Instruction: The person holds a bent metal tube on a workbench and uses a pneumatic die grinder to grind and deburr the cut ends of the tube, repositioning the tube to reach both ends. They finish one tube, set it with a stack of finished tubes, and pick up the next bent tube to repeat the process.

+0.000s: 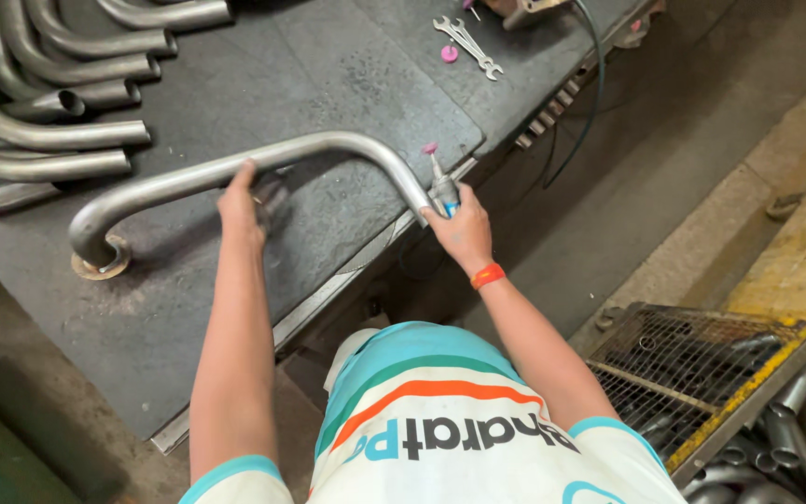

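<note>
My left hand [240, 201] is curled over the top of a long bent steel pipe [235, 168], fingers wrapped and pressing it down onto the tabletop [347, 65]. The pipe is smooth, dull grey and round in section; it runs across the dark, rough, speckled top, bends down at the right near the table's edge, and hooks at the left end, where its open mouth sits over a rusty flat ring [100, 266].

My right hand [459, 229] is closed tight round the body of a small die grinder [442, 187], metal with a blue band, its slim shaft pointing up and tipped with a small pink grinding stone [430, 147]. The stone stands just beside the pipe's right bend; I cannot tell whether it touches. An orange band sits on that wrist.

At the far left lies a stack of similar curved pipes [48, 93], shiny and open-ended. Two bright spanners [466, 42] lie crossed at the far edge with a loose pink stone [449, 53] beside them. A dark hose [594, 75] trails off the table. To my right stands a wire-mesh bin [692, 373] with a yellow rim, holding more pipe pieces.
</note>
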{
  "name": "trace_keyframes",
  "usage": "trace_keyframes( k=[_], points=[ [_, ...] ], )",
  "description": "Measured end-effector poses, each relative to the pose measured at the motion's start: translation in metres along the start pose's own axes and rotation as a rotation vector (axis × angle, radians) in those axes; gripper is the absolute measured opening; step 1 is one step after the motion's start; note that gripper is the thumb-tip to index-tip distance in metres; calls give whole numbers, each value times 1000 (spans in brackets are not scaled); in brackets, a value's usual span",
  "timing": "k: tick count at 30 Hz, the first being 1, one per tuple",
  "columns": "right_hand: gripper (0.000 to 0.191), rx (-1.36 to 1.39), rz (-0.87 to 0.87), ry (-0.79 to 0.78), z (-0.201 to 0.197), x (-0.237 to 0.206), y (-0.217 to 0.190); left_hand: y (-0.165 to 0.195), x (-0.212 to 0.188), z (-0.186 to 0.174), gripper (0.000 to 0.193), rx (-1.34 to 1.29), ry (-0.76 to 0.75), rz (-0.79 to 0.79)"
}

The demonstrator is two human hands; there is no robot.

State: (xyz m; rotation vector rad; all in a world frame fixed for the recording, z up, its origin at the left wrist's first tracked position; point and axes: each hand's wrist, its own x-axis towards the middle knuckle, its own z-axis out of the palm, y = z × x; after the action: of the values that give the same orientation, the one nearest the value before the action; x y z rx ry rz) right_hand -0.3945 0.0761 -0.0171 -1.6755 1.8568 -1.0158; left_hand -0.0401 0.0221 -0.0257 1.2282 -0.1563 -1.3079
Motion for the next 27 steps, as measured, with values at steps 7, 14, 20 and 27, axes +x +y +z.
trace_keyframes(
  k=[7,14,20,27],
  points=[
    [59,29,152,-112,13,-6,5,24,-57,-7,23,1214,-49,938],
    [59,27,165,-125,6,-9,-2,72,-44,8,76,2045,201,1222],
    [59,61,170,-94,-17,-19,7,47,-9,1,62,2281,334,878],
    [64,93,187,-171,-61,-59,41,24,15,3,30,2279,461,908]
  ],
)
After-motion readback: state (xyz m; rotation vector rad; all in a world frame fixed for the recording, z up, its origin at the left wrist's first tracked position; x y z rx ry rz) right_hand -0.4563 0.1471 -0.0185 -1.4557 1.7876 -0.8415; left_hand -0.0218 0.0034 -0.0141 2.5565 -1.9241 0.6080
